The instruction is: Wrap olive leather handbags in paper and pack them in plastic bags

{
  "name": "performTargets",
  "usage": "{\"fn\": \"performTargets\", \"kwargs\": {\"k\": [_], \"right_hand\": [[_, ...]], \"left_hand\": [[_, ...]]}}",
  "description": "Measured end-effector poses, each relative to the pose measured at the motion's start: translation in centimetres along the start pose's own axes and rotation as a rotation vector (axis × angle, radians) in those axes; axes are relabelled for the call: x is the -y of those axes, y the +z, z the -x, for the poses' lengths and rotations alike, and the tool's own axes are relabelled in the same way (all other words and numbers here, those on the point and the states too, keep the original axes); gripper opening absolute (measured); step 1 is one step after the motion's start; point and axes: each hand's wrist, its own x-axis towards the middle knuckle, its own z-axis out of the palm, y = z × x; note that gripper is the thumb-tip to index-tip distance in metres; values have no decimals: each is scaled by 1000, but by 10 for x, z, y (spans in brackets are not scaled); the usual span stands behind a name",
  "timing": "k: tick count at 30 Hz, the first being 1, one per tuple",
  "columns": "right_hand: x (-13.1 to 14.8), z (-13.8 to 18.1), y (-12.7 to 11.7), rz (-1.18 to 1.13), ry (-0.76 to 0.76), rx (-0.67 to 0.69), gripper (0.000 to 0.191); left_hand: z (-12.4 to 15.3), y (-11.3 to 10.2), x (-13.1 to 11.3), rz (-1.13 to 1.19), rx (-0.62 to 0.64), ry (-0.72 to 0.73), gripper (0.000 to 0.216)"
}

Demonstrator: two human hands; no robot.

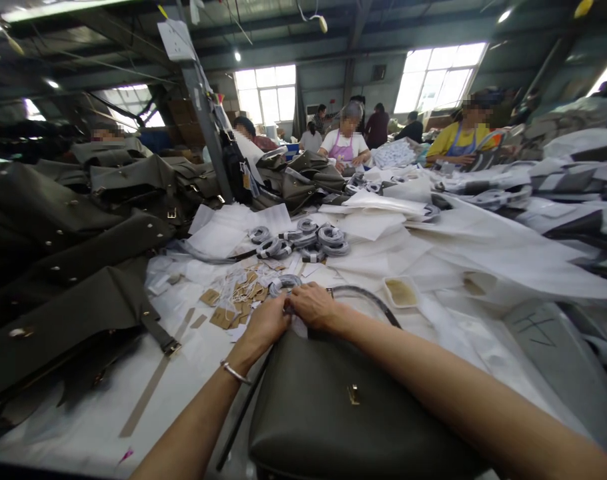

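A dark olive handbag [328,400] with a gold clasp lies in front of me on the table. At its far edge my left hand [269,321] and my right hand [312,307] come together, both with fingers closed in a pinch. What they grip is hidden, though a bit of clear plastic shows just below the fingers. Directly beyond them lies a coiled, wrapped strap [283,284]. A dark handle [371,295] arches to the right of my right hand. Several brown cardboard tags [228,315] with white strings are scattered left of the hands.
Olive bags [73,227] are heaped along the left. More coiled straps [331,239] and white wrapping sheets [483,233] lie farther back. A small dish [401,292] and a grey marked panel [548,347] sit on the right. Several people work beyond the table.
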Motion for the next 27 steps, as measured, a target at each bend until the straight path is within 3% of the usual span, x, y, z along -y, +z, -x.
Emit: {"fn": "performTargets", "kwargs": {"k": [3, 5, 9, 12, 16, 21, 27], "right_hand": [[-16, -12, -3, -6, 93, 63, 29], [-38, -4, -9, -1, 186, 113, 27], [-83, 42, -21, 13, 361, 215, 21], [-100, 78, -26, -27, 420, 216, 28], [-97, 92, -16, -97, 442, 196, 39], [-82, 90, 0, -42, 528, 244, 26], [-86, 141, -4, -65, 629, 368, 19]], "left_hand": [[1, 1, 4, -8, -31, -46, 20], [1, 3, 9, 6, -35, -69, 17], [2, 10, 17, 74, -30, -120, 14], [2, 14, 19, 132, -45, -127, 12], [3, 16, 19, 178, -62, -107, 11], [3, 20, 21, 194, -75, -114, 12], [1, 29, 27, 282, -98, -114, 17]]}}
